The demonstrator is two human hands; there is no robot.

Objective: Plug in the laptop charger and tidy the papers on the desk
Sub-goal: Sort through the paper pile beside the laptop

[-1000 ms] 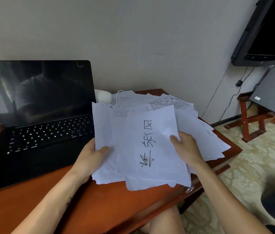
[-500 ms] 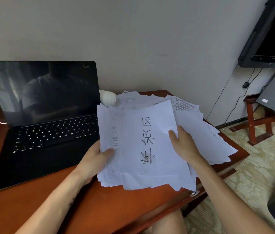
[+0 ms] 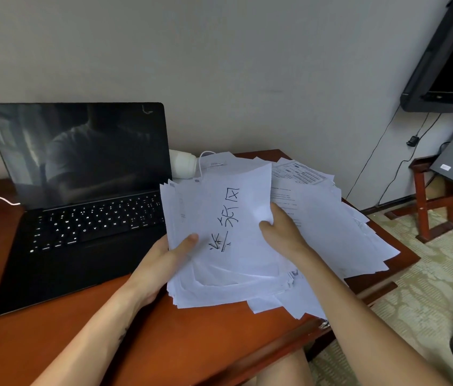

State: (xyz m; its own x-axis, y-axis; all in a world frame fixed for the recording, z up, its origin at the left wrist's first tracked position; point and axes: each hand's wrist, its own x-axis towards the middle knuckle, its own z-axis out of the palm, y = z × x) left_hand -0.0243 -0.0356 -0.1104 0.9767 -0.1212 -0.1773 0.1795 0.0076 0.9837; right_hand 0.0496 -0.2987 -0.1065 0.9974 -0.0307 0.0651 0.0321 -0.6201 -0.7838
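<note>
Our right hand [image 3: 284, 235] slid inward; it and our left hand [image 3: 161, 263] both grip the papers [image 3: 236, 266] (tidying step). Next, we judge: square edges.

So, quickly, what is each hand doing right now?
Left hand: closed on the left edge of the paper stack, thumb on top.
Right hand: closed on the same stack's right side.

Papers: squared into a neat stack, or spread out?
Spread out. The papers show staggered edges between the left hand and right hand, and sheets fan rightward over the desk.
</note>
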